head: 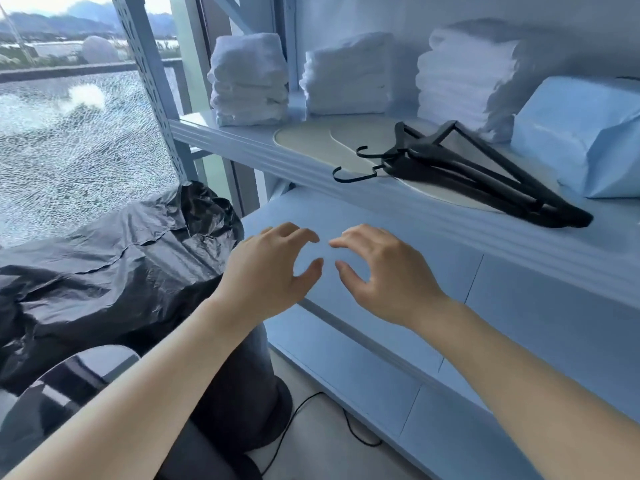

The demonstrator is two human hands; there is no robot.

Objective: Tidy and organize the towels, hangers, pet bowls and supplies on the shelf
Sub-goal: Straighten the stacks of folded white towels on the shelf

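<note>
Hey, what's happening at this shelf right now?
A person faces the shelf with the left hand and right hand held out empty, fingers loosely curled, touching nothing. Above them on the shelf stand three stacks of white towels, with black hangers lying on a beige mat and a blue wrapped package at the right.

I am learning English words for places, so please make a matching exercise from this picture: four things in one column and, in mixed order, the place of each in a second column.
Things
1. black hangers
2. blue wrapped package
3. black plastic bag
4. left towel stack

Places
A. beside the shelf, in front of the cracked window
B. at the right end of the shelf
C. at the back left of the shelf
D. on the pale mat near the shelf front

Pairs: 1-D, 2-B, 3-A, 4-C
</note>
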